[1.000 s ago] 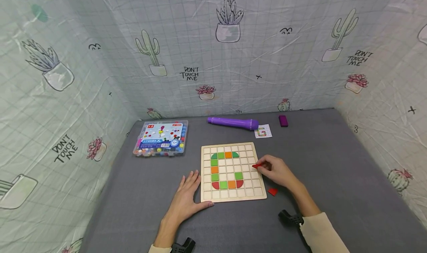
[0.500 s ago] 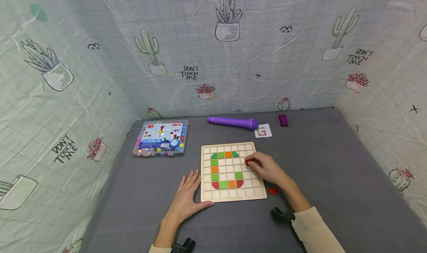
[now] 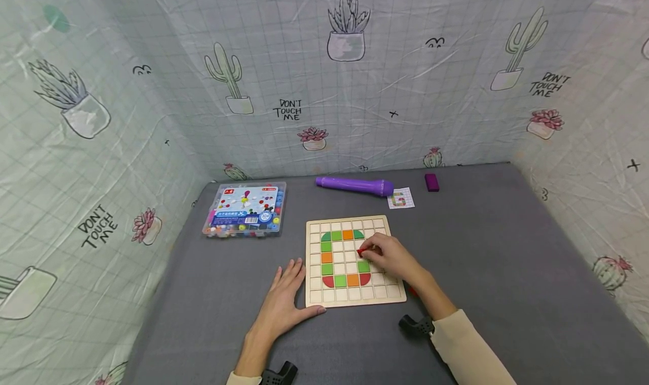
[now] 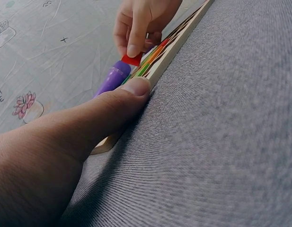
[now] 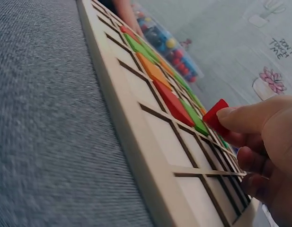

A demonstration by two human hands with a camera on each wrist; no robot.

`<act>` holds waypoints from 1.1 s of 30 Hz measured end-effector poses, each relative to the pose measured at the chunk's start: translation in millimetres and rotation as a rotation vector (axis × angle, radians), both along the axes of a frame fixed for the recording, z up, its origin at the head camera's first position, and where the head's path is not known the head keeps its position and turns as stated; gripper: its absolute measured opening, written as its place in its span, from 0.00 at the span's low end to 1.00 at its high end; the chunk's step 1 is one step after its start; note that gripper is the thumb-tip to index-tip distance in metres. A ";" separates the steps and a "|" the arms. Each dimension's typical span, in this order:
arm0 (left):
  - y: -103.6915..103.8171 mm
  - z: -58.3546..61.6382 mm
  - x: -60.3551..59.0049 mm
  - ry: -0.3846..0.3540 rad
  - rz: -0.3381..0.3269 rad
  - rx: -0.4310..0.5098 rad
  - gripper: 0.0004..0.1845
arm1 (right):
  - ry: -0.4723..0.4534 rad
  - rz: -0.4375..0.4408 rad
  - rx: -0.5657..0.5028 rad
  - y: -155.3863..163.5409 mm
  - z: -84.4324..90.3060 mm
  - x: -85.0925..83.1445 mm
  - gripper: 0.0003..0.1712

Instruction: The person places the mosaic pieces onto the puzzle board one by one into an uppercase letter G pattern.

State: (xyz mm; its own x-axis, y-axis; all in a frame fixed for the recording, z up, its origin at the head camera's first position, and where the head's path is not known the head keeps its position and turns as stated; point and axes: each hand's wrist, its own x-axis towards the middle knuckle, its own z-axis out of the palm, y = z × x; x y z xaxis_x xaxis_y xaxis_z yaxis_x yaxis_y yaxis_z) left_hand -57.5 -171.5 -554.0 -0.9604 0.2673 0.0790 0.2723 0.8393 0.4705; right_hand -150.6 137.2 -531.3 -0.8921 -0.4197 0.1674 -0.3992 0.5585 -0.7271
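Observation:
A wooden grid board [image 3: 385, 296] lies on the grey table, with green, orange and red tiles [image 3: 339, 280] forming a curved shape in its cells. My right hand [image 3: 387, 255] pinches a small red tile [image 3: 361, 253] just above the board's middle cells; the right wrist view shows the red tile [image 5: 215, 116] between thumb and fingers, over the grid board [image 5: 136, 137]. My left hand [image 3: 284, 300] lies flat on the table, its thumb [image 4: 131, 92] against the board's left front corner. The left wrist view shows the right hand's red tile [image 4: 132, 60] beyond it.
A clear box of coloured beads [image 3: 245, 210] sits at the back left. A purple pen-like tube [image 3: 355, 186], a small pattern card [image 3: 400, 198] and a small purple block [image 3: 431, 182] lie behind the board. Printed fabric walls enclose the table on three sides.
My right hand has carried the red tile leftward from the board's right edge to above its middle cells. My forearm now covers the loose red tile by the board. The left hand has stayed put.

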 end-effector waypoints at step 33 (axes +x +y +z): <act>0.3 1.3 0.6 -0.014 0.004 0.000 0.60 | 0.110 0.005 0.042 -1.2 -5.1 1.5 0.07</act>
